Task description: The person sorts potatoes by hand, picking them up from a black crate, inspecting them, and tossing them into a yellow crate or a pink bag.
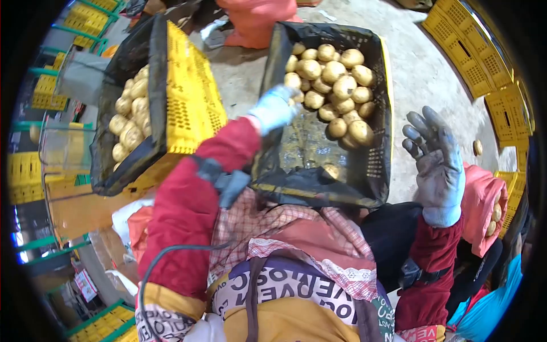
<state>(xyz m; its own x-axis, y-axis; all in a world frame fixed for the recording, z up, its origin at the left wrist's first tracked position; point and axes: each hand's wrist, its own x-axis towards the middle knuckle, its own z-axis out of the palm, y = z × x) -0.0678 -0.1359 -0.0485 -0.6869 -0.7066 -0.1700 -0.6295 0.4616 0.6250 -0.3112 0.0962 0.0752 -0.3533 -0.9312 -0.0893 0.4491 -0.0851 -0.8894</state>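
Observation:
A black-lined crate (384, 119) stands in front of me, with many potatoes (344, 86) heaped toward its far and right side. One small potato (330, 171) lies near its close edge. My left hand (274, 108), in a pale blue-white glove, is over the crate's left rim. Its fingers are blurred and appear closed around a potato (296, 97). To the right of the crate, my right hand (436, 162), in a dirty grey glove, is raised palm up with fingers spread and nothing in it. A single potato (477, 147) shows against the floor beyond it.
A second lined yellow crate (191, 91) with potatoes (132, 122) is tilted at left. A pink sack (481, 196) with potatoes is at right. A red sack (259, 20) lies beyond the crates. Yellow crates (464, 48) line the right side.

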